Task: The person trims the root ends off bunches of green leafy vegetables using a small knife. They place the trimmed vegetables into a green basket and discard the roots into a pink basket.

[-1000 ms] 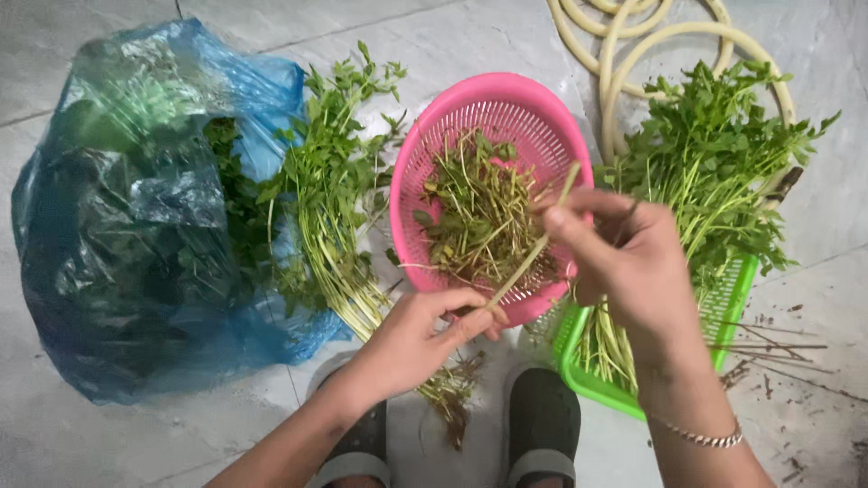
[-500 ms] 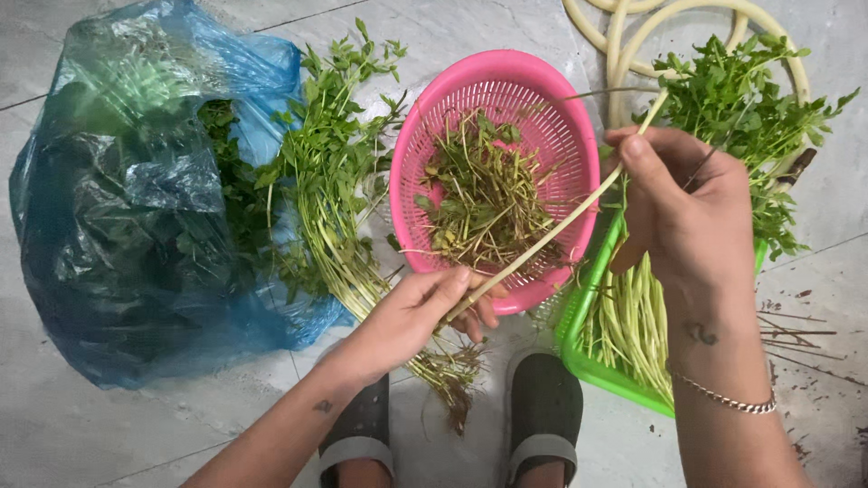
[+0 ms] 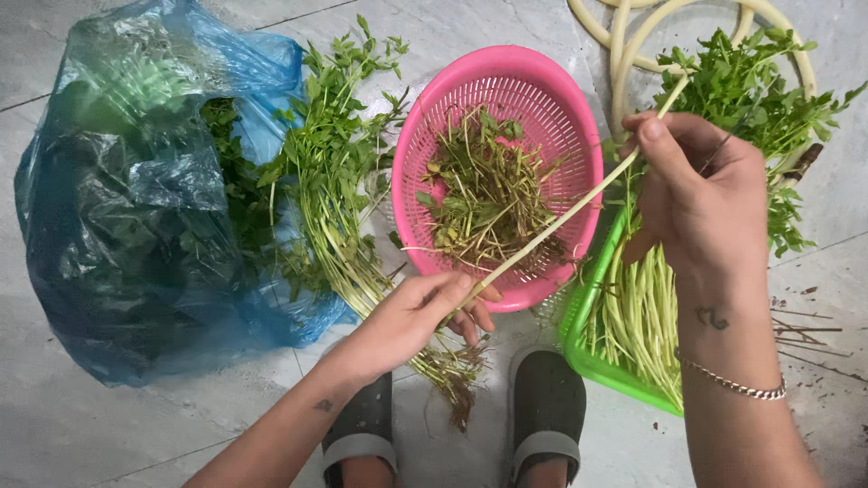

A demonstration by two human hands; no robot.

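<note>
A pale stem, now stripped and stretched taut over the pink basket, stays pinched between left hand at seven o'clock and right hand at two, which has drawn away.

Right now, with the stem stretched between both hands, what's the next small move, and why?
Probably lay the bare stem into the green basket. The right hand holds its upper end beside that basket, where similar pale stems lie; the left hand pinches the lower end; the pink basket holds trimmings.
</note>
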